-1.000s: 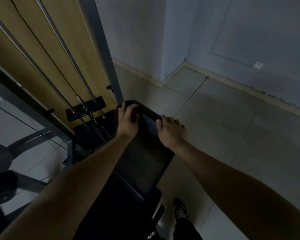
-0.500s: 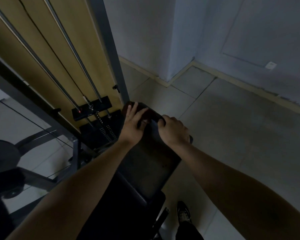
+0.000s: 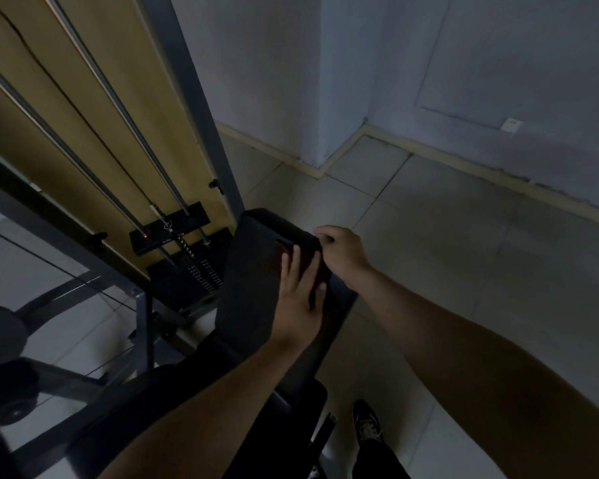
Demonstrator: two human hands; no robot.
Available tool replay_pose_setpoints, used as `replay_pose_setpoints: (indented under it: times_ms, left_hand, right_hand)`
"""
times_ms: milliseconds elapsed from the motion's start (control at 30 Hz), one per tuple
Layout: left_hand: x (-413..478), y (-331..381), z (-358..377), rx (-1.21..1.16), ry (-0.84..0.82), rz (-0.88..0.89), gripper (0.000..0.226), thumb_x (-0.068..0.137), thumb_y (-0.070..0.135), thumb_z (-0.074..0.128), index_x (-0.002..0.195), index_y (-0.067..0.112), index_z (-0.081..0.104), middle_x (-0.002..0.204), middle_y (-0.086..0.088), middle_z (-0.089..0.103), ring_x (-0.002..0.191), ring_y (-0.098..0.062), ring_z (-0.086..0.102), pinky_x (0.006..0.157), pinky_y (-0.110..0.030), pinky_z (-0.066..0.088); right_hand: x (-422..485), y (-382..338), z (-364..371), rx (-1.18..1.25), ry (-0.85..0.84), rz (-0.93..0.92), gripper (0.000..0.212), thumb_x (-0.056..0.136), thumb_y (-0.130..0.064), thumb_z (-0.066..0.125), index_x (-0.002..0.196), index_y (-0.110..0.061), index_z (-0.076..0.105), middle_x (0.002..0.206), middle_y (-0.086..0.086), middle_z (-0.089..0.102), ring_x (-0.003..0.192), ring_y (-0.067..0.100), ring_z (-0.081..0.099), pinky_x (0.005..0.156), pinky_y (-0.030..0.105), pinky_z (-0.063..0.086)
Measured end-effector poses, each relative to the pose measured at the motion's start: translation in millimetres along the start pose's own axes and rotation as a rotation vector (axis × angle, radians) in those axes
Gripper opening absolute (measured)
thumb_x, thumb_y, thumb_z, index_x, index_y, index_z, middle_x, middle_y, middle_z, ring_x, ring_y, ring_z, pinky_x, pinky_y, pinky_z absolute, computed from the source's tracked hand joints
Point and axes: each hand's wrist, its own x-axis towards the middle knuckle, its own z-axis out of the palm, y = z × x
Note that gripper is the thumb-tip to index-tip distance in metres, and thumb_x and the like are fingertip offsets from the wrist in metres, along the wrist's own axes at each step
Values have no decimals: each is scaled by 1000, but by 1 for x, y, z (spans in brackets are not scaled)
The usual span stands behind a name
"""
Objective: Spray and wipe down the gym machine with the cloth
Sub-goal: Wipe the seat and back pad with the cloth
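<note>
In the head view, the gym machine stands at the left. Its black padded surface runs from the near bottom centre toward the far upright. The dark red cloth lies on the far right part of this padded surface, close to its far end. The left hand lies flat on the cloth with straight, spread fingers, so its grip is released and it only presses down. The right hand is just beside it, at the right edge of the pad, with curled fingers. The light is too dim to tell if this grip grasps the corner of the cloth, the pad edge, or nothing. No spray bottle shows. The weight stack is left of the pad, and a shoe stands on the tiled floor at the near right.

The step in hand seems to be the wiping of the pad. To do it well, the person should probably hold the palm flat with even pressure and draw the cloth in long, overlapping strokes along the pad. The rounded far end and the side edges should also be covered.

The long axis of the padded surface goes from near to far and leans a little left at the far end. The direction of the cloth itself cannot be read.
</note>
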Motion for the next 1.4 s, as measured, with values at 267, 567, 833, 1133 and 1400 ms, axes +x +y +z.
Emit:
replay_pose_setpoints:
  times_ms: [267, 567, 833, 1133, 1400]
  left_hand:
    - [28, -39, -32, 80, 0, 36, 66, 104, 22, 50, 155, 52, 20, 168, 15, -5, 154, -10, -15, 126, -52, 8]
    - [60, -13, -42, -43, 98, -246, 54, 108, 30, 41, 158, 38, 22, 169, -3, -8, 154, -28, -15, 126, -48, 0]
    - [-19, 29, 27, -20, 66, -53, 58, 107, 30, 44, 160, 34, 20, 169, 5, -7, 154, -15, -18, 125, -35, -5]
    - [-40, 24, 44, 84, 52, 56, 63, 105, 22, 51, 159, 33, 22, 169, 5, -3, 155, -14, -15, 120, -21, -8]
    - [47, 10, -22, -35, 112, -267, 54, 106, 31, 45, 157, 39, 28, 169, 3, -4, 154, -23, -14, 126, -48, 1]
  right_hand:
    - [2, 2, 2, -33, 43, -5, 33, 99, -12, 48, 124, -14, 70, 129, 4, 67, 118, 18, 61, 103, 28, 48]
    - [-1, 2, -2, 55, 62, 42, 38, 99, -5, 46, 131, -13, 65, 127, 3, 67, 117, 15, 61, 100, 21, 45]
    - [-44, 26, -24, -27, -48, -20, 40, 105, -10, 38, 137, -22, 60, 131, 0, 62, 98, 12, 65, 72, 12, 54]
    - [-61, 42, -41, -36, -32, -46, 39, 106, -13, 37, 138, -20, 58, 138, 4, 60, 125, 20, 57, 103, 31, 48]
    - [-43, 30, -31, -157, -78, -42, 40, 107, -23, 37, 145, -17, 49, 148, 6, 51, 134, 23, 48, 103, 28, 38]
